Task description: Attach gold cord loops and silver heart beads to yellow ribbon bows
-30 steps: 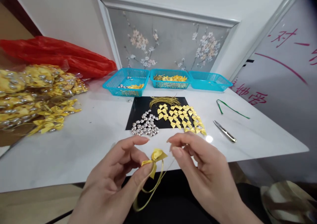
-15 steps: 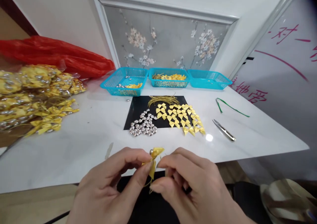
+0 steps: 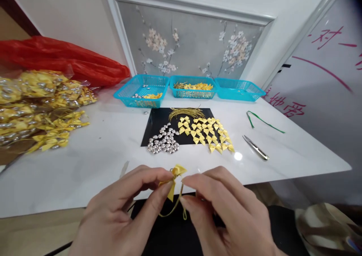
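My left hand (image 3: 127, 207) pinches a small yellow ribbon bow (image 3: 175, 173) between thumb and forefinger, just off the near edge of the white table (image 3: 93, 161). My right hand (image 3: 223, 207) is pinched close beside it on a thin gold cord (image 3: 175, 207) that loops down under the bow. A small silver bead shows at the bow's knot. On a black mat (image 3: 155, 124) further back lie a pile of silver beads (image 3: 164, 142), several yellow bows (image 3: 207, 133) and a bundle of gold cords (image 3: 185, 112).
Three turquoise baskets (image 3: 143, 91) stand at the back, two holding bows and beads. Clear bags of finished yellow bows (image 3: 36, 105) and a red plastic bag (image 3: 65, 62) fill the left. Small snips (image 3: 256, 147) and a green ribbon strip (image 3: 263, 123) lie on the right.
My hands came together from apart; the right one closed onto the gold cord beside the bow. The long hanging loop has become shorter under the bow.
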Demonstrator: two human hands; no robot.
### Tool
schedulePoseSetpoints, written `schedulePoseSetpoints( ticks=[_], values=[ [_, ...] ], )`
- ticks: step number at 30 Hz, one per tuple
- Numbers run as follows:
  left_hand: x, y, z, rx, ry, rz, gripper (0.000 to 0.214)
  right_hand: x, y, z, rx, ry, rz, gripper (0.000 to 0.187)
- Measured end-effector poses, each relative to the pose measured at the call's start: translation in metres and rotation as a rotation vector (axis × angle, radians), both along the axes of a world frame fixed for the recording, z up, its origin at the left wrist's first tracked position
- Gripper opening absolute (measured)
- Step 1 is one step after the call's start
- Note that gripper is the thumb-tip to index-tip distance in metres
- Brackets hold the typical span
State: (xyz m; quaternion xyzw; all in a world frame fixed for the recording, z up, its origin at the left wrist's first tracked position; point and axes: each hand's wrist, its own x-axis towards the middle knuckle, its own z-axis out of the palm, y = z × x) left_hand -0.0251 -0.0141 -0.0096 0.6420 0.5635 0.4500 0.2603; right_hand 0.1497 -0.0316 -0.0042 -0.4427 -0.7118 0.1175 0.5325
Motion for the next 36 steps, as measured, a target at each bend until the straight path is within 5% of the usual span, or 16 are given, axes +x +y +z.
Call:
schedulePoseSetpoints(
  ticks=[5, 11, 25, 33, 36],
  values=[
    [0.002, 0.000, 0.004, -0.005, 0.021, 0.001, 0.011, -0.002, 0.008, -0.002, -0.049, -0.126, 0.076, 0.018],
    [0.000, 0.000, 0.008, -0.107, 0.023, -0.086, 0.008, 0.003, 0.018, 0.002, -0.117, 0.005, 0.204, 0.019],
    [-0.003, 0.014, 0.010, -0.360, -0.354, -0.264, 0.005, 0.011, 0.015, 0.000, -0.235, 0.140, 0.225, 0.012],
    [0.000, 0.016, 0.008, -0.415, -0.458, -0.272, 0.008, 0.018, -0.003, 0.002, -0.208, 0.155, 0.412, 0.044],
    [0.001, 0.016, 0.005, -0.416, -0.474, -0.276, 0.006, 0.013, -0.005, -0.007, -0.191, 0.141, 0.294, 0.040]
  ],
)
